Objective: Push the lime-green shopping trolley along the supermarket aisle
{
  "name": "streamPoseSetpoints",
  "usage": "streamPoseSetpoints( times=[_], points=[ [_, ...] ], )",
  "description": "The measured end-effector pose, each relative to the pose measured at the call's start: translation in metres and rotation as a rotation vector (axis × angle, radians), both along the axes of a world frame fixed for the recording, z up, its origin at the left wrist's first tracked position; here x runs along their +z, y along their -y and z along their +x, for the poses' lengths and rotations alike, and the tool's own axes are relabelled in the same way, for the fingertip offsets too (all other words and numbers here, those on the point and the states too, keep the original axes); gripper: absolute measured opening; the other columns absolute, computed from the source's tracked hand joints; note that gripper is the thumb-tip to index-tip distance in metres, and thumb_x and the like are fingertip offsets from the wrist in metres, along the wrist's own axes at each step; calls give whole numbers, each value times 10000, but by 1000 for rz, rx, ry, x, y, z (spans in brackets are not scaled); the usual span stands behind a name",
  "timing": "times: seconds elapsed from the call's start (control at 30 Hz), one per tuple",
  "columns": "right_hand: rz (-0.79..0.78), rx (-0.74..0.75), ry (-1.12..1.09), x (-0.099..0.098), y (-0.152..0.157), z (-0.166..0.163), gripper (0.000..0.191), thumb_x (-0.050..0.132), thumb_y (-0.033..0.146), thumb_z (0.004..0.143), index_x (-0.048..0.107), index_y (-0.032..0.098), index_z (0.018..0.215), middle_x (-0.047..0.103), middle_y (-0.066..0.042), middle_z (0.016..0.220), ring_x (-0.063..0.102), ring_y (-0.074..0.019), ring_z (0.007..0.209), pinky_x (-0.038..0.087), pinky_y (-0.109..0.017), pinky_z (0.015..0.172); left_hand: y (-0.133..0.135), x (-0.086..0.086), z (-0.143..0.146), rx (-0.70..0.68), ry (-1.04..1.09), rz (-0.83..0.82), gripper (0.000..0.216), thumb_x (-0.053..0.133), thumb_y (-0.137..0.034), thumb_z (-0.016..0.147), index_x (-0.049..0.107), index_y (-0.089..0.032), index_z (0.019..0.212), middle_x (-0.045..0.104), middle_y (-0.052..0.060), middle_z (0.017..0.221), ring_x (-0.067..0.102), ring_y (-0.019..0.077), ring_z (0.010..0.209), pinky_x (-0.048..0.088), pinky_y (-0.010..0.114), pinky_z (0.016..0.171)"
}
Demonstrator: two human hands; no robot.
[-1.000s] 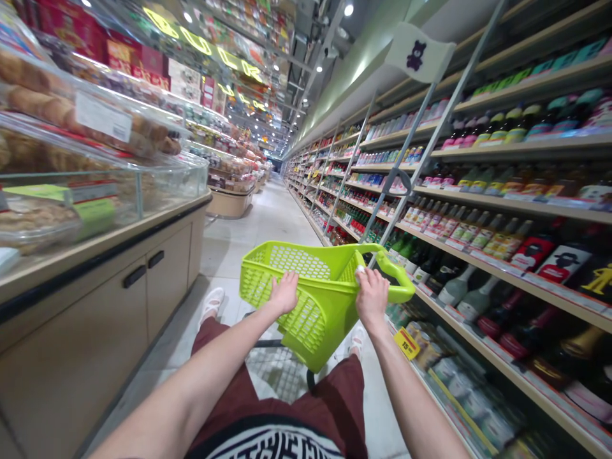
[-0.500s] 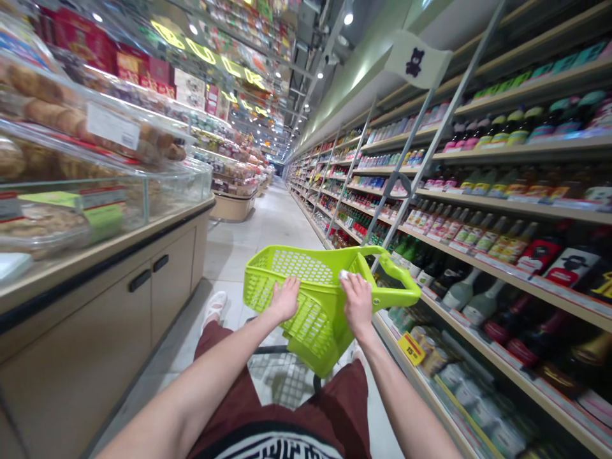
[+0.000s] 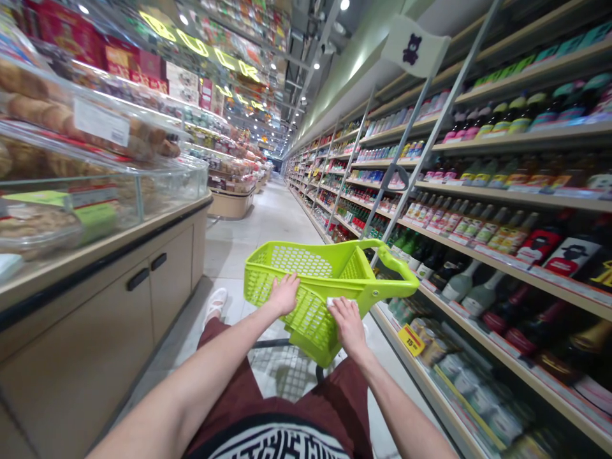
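A lime-green plastic shopping cart [image 3: 318, 335] with holed walls stands sideways before my legs, its handle [image 3: 398, 269] pointing right. My left hand [image 3: 285, 293] is closed over the near rim, around its middle. Pressed against the near side, just below the rim, is a small white wipe [image 3: 331, 301] under the fingers of my right hand [image 3: 348, 324]. Only a corner of the wipe shows; the rest is hidden by that hand. The cart's basket has nothing visible in it.
Shelves of bottles [image 3: 497, 223] line the right side, close to the cart handle. On the left stands a bakery counter [image 3: 167, 245] with packaged goods. A bear flag [image 3: 415, 48] on a pole rises behind the cart. A tiled aisle [image 3: 272, 204] runs ahead.
My right hand has slid left and down along the cart's near side with the wipe. My left hand stays on the rim. The view has shifted slightly.
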State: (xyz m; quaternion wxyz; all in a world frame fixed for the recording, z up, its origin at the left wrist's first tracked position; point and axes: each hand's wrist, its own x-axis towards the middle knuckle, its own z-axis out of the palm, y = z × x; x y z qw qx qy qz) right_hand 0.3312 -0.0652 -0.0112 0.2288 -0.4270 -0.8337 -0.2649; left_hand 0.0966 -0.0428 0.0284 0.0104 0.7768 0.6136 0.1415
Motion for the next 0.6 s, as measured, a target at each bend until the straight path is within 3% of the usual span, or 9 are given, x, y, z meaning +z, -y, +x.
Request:
streamPoseSetpoints(
  times=[0.1, 0.17, 0.33, 0.4, 0.47, 0.6],
  points=[
    [139, -36, -75, 24, -7, 10, 435, 372, 41, 768, 516, 182, 1153, 460, -86, 1262, 229, -235, 1262, 186, -484, 1002, -1, 0, 2, -7, -4, 11, 578, 473, -186, 679, 346, -183, 1243, 215, 71, 1411, 219, 251, 1268, 210, 523, 994],
    [166, -49, -60, 25, -11, 14, 432, 369, 40, 772, 517, 179, 1154, 458, -91, 1264, 216, -236, 1268, 177, -487, 1005, -2, 1, 2, -13, -5, 22, 569, 472, -179, 676, 358, -193, 1233, 240, 63, 1403, 238, 247, 1259, 220, 518, 989],
    [19, -43, 69, -24, -9, 16, 388, 392, 44, 773, 566, 199, 1083, 513, -83, 1210, 323, -223, 1216, 233, -455, 988, -3, 3, 1, -46, -30, 37, 552, 481, -161, 660, 392, -217, 1202, 281, 50, 1386, 274, 250, 1236, 221, 530, 981],
    [-17, -31, 79, -34, -7, 14, 396, 382, 33, 771, 571, 211, 1070, 536, -68, 1184, 364, -211, 1187, 261, -436, 976, -3, 4, 1, -58, -38, 31, 549, 479, -156, 662, 393, -221, 1201, 287, 51, 1382, 275, 256, 1235, 217, 540, 979],
    [-2, -21, 52, -24, -8, 13, 424, 369, 21, 764, 555, 208, 1096, 523, -63, 1200, 351, -211, 1194, 263, -432, 976, -5, 5, 1, -59, -39, 16, 554, 479, -161, 671, 381, -221, 1212, 286, 56, 1382, 259, 257, 1245, 205, 539, 987],
    [168, -58, -114, 27, -22, 12, 454, 355, 26, 761, 507, 176, 1162, 455, -92, 1263, 270, -227, 1238, 223, -459, 991, -13, 11, 2, -14, -12, -28, 657, 485, -179, 684, 249, -217, 1296, 171, 65, 1425, 155, 256, 1290, 174, 528, 1008]
  ],
)
